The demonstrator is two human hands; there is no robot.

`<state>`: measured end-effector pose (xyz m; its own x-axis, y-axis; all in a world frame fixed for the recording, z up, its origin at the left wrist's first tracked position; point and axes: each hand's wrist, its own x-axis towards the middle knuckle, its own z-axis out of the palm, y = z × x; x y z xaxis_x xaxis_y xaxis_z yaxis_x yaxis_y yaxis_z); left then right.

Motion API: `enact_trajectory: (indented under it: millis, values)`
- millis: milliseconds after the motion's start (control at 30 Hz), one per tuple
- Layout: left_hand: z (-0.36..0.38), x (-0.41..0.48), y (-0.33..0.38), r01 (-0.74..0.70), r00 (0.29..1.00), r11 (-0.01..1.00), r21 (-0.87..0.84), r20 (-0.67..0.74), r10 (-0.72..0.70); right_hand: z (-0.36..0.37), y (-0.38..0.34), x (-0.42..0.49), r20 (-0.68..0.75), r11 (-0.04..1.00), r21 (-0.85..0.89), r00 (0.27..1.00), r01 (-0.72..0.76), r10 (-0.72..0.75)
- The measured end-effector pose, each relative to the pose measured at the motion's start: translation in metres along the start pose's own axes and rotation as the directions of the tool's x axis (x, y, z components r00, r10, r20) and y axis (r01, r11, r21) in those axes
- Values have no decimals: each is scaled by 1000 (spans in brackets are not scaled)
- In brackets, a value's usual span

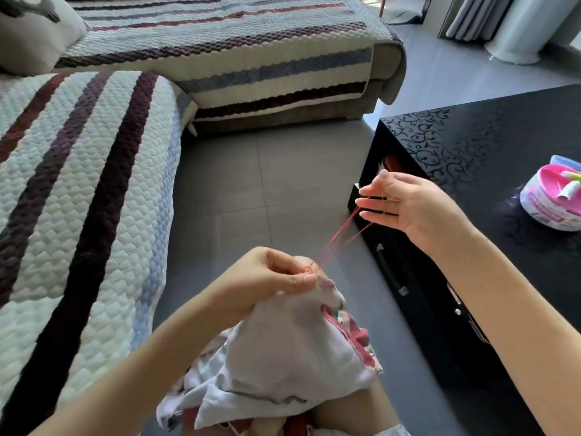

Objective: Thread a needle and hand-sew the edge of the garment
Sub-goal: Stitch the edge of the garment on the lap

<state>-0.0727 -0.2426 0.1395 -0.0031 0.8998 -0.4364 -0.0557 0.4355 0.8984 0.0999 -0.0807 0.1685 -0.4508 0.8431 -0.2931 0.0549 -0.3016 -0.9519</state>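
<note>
Crumpled soft white garment (283, 357), edge pinched by left hand (267, 278); thin red thread (336, 237) stretches to straight, spread fingers of right hand (412, 206); needle indiscernible.

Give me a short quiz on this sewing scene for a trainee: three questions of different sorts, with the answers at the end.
1. True or false: the left hand pinches the garment where the red thread comes out of it.
2. Pick one. On the right hand, the fingers are: A) curled into a fist; B) straight and spread, with the thread caught on them; C) wrapped round a spool.
3. Fill the gap: the pink and white sewing box sits on the black ____.

Key: 1 true; 2 B; 3 table.
</note>
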Motion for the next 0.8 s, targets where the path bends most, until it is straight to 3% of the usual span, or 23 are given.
enact_trajectory:
  millis: [67,133,200,267,367,467,500,567,600,667,800]
  values:
    - [-11,-8,-6,54,999,998,-41,5,-54,-13,13,19,-46,905,383,975,-185,219]
    - [-19,-15,-15,106,994,994,-24,10,-106,-24,32,39,-21,683,671,912,-291,409]
    - [-26,-23,-25,158,987,987,12,13,-158,-33,59,61,54,540,758,861,-365,505]
    - [-31,-32,-32,207,978,978,21,28,-207,-46,90,82,47,549,744,849,-382,527]
    - [-36,-41,-39,222,975,975,-19,32,-221,-72,126,101,-234,771,584,857,-253,459]
    - [-39,-46,-41,214,977,975,-64,30,-213,-66,142,95,-386,949,39,871,-314,304]
    - [-39,-47,-42,210,978,975,-74,32,-208,-53,140,85,-329,948,-174,923,-266,198]
    - [-40,-47,-41,207,978,975,-85,34,-205,-23,131,58,-24,908,-415,998,-63,58]
    - [-40,-46,-41,208,978,974,-88,38,-205,-11,125,42,147,890,-454,988,36,35]
    - [-40,-44,-40,207,978,975,-84,44,-204,4,119,12,437,860,-469,899,204,24]
    - [-40,-41,-34,208,977,973,-103,61,-203,26,121,-24,570,781,-470,817,412,-88]
